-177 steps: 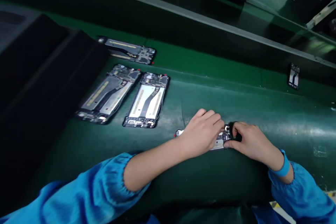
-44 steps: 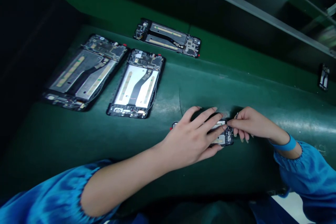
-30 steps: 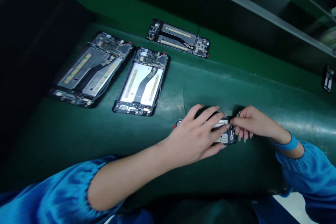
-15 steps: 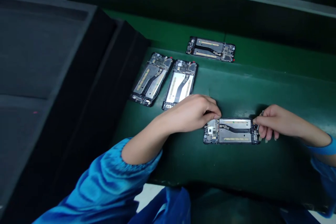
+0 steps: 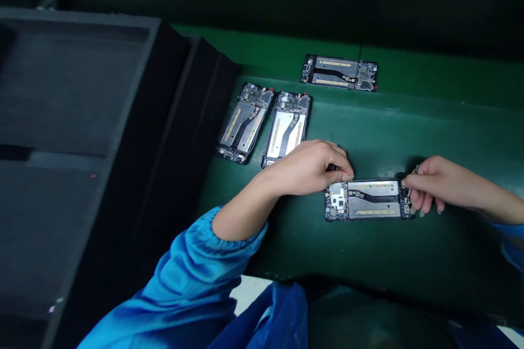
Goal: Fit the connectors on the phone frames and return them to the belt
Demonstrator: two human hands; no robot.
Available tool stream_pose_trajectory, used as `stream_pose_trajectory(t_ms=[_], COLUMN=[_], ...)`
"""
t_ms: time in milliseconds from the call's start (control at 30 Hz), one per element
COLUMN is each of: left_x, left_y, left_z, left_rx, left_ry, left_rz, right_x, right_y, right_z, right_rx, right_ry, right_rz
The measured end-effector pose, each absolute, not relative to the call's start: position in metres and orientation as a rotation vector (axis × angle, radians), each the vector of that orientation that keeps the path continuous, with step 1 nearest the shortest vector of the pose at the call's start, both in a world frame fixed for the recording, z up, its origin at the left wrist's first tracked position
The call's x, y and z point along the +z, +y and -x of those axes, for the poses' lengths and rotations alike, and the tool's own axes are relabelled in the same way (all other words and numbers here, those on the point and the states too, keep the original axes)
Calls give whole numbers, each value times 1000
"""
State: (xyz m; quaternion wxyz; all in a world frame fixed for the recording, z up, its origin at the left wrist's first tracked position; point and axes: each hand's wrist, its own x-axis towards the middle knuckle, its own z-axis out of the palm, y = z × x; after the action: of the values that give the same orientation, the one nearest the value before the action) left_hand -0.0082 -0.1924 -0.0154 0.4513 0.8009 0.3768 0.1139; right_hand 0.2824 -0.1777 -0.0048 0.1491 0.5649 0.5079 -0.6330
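An opened phone (image 5: 374,207) lies crosswise on the green table, its circuit board at the left end and a black flat cable over its bare metal middle. At its upper left edge, the thumb and fingers of my left hand (image 5: 315,166) are pinched together; whatever they hold is too small to make out. My right hand (image 5: 432,182) is closed at the phone's right end around a thin metal tool (image 5: 416,169), mostly hidden by the fingers. A dark, thin line bows along the phone's upper edge between the hands.
Two more opened phones, one at left (image 5: 245,122) and one partly behind my left forearm (image 5: 289,122), lie on the table (image 5: 409,267). Another opened phone (image 5: 339,72) rests on the raised back strip. A black partitioned box (image 5: 172,98) stands at left.
The whole view has shifted slightly, so everything on the table appears a little further right. Both hands stay at the same ends of the phone, with barely any movement against it.
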Motion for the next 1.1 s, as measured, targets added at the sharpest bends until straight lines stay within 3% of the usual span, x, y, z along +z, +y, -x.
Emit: stream_pose_trajectory(t_ms=[1100], left_x=[-14], left_y=[-197], left_z=[4], left_rx=[216], left_ry=[913], left_rz=[-2113], right_x=[-7], right_y=[-180], right_z=[-279], right_rx=[-1781], right_ry=[1465], right_rz=[-1672])
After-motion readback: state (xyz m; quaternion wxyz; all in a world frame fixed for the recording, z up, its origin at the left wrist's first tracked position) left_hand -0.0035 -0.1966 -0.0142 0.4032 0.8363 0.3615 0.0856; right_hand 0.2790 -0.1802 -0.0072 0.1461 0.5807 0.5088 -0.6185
